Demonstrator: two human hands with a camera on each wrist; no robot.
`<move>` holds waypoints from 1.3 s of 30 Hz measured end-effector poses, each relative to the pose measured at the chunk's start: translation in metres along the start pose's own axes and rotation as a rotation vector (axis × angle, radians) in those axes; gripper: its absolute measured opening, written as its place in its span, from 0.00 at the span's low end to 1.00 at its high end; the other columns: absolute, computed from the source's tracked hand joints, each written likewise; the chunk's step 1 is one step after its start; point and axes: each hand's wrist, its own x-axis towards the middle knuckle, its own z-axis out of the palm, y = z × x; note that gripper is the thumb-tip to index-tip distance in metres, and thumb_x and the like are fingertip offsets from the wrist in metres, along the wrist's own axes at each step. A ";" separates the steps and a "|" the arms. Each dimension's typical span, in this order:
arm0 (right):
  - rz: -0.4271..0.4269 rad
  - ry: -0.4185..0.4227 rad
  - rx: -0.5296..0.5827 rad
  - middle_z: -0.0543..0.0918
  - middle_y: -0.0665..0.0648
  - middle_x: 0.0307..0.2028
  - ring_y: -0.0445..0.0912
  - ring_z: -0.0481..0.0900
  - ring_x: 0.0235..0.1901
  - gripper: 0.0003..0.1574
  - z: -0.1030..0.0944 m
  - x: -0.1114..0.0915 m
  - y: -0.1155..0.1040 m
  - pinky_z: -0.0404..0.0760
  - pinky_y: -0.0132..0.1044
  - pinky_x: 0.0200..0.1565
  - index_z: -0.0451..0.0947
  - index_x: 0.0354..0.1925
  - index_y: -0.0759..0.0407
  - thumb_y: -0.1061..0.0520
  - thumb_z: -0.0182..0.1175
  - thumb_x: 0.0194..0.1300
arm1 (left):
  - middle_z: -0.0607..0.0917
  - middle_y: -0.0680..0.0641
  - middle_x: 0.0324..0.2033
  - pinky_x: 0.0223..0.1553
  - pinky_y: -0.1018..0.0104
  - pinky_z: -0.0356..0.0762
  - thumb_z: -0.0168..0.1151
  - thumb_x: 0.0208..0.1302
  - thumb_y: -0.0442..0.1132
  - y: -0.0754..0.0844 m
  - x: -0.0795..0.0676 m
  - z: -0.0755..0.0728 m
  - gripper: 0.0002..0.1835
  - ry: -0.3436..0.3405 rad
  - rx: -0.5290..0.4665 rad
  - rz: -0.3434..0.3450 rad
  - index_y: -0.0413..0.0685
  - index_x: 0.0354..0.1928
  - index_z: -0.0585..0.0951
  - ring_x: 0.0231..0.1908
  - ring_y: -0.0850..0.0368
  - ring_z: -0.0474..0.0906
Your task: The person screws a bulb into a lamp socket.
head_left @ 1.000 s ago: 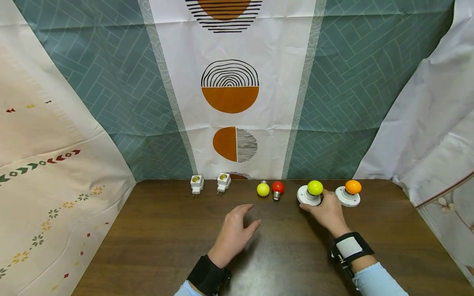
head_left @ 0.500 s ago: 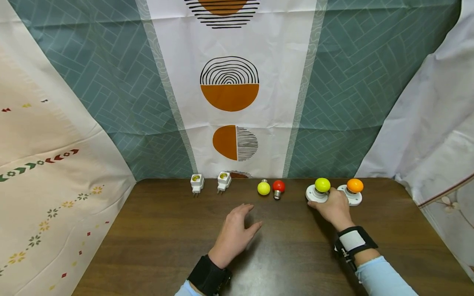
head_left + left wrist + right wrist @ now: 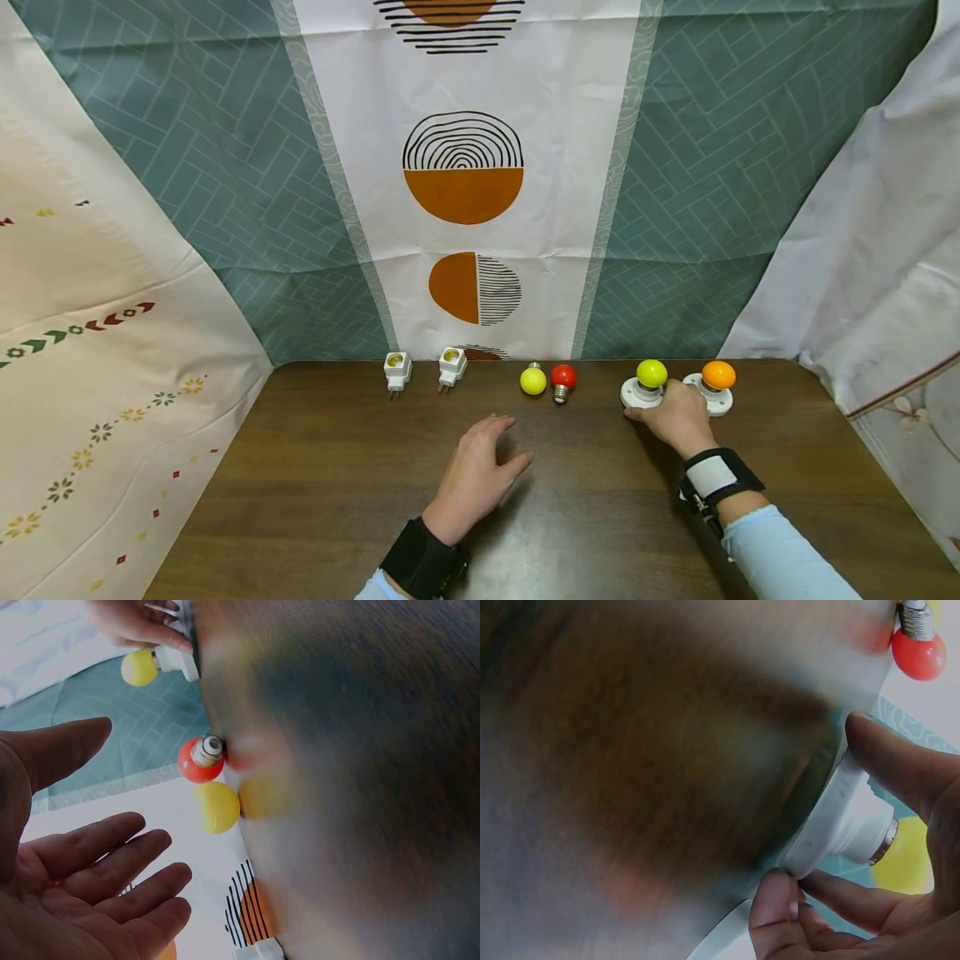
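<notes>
My right hand (image 3: 681, 417) grips the rim of a round white lamp holder (image 3: 832, 817), thumb on one side and fingers on the other. A yellow-green bulb (image 3: 652, 373) stands upright in that holder. Just right of it, an orange bulb (image 3: 718, 375) sits in a second white lamp holder (image 3: 720, 404), partly hidden behind the hand. My left hand (image 3: 476, 475) hovers over the table with fingers spread and nothing in it. Ahead of it lie a loose yellow bulb (image 3: 533, 382) and a red bulb (image 3: 564, 377) with its metal base towards me.
Two white plug-in sockets (image 3: 397, 372) with prongs lie at the back left of the brown wooden table (image 3: 315, 483). A patterned curtain (image 3: 465, 292) hangs right behind the table's back edge. Light cloths hang at both sides.
My right hand has slid the lamp holder with the yellow-green bulb to the right, up close to the orange one. It has hardly moved in the last half second. My left hand stays in place.
</notes>
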 end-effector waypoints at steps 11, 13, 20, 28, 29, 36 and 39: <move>0.034 -0.053 0.008 0.74 0.74 0.40 0.62 0.72 0.39 0.50 0.002 0.002 0.001 0.71 0.54 0.43 0.67 0.46 0.79 0.39 0.72 0.42 | 0.74 0.48 0.56 0.57 0.55 0.62 0.65 0.57 0.52 0.002 -0.001 -0.001 0.28 -0.019 0.004 -0.003 0.45 0.57 0.75 0.61 0.52 0.63; 0.031 -0.052 0.012 0.74 0.74 0.40 0.63 0.72 0.40 0.51 0.002 0.002 0.001 0.71 0.54 0.44 0.67 0.46 0.80 0.40 0.72 0.42 | 0.74 0.48 0.56 0.57 0.55 0.62 0.65 0.56 0.52 0.002 -0.001 -0.002 0.29 -0.019 0.004 0.001 0.45 0.57 0.75 0.61 0.52 0.63; 0.022 -0.050 0.023 0.74 0.74 0.40 0.63 0.73 0.39 0.51 0.002 0.000 0.004 0.72 0.53 0.42 0.67 0.46 0.79 0.40 0.72 0.41 | 0.74 0.47 0.56 0.57 0.55 0.62 0.65 0.56 0.51 0.001 -0.001 -0.002 0.28 -0.023 0.017 0.013 0.46 0.56 0.75 0.61 0.51 0.63; 0.004 0.006 0.056 0.73 0.75 0.43 0.63 0.72 0.41 0.55 -0.007 -0.007 0.003 0.72 0.55 0.43 0.66 0.50 0.79 0.39 0.73 0.40 | 0.73 0.46 0.56 0.57 0.55 0.62 0.65 0.56 0.52 0.004 0.000 -0.007 0.29 -0.022 0.018 0.011 0.46 0.57 0.75 0.61 0.50 0.62; 0.007 0.009 0.063 0.71 0.77 0.45 0.64 0.71 0.43 0.57 -0.010 -0.008 0.002 0.71 0.57 0.45 0.64 0.53 0.80 0.38 0.72 0.41 | 0.74 0.46 0.56 0.57 0.55 0.62 0.65 0.56 0.52 0.004 0.001 -0.009 0.29 -0.018 0.019 0.011 0.46 0.57 0.75 0.61 0.50 0.63; -0.027 0.085 0.087 0.59 0.80 0.57 0.70 0.60 0.54 0.68 -0.030 -0.020 -0.019 0.62 0.64 0.52 0.50 0.65 0.78 0.38 0.71 0.43 | 0.75 0.49 0.54 0.54 0.59 0.66 0.65 0.56 0.52 0.006 0.005 -0.020 0.29 0.052 0.027 0.008 0.46 0.57 0.74 0.56 0.55 0.68; -0.102 0.142 0.108 0.61 0.77 0.57 0.69 0.61 0.54 0.62 -0.038 -0.028 -0.031 0.63 0.63 0.52 0.54 0.65 0.74 0.41 0.71 0.46 | 0.75 0.49 0.54 0.52 0.61 0.67 0.65 0.56 0.53 0.005 0.007 -0.024 0.30 0.104 0.029 -0.003 0.46 0.57 0.74 0.55 0.57 0.69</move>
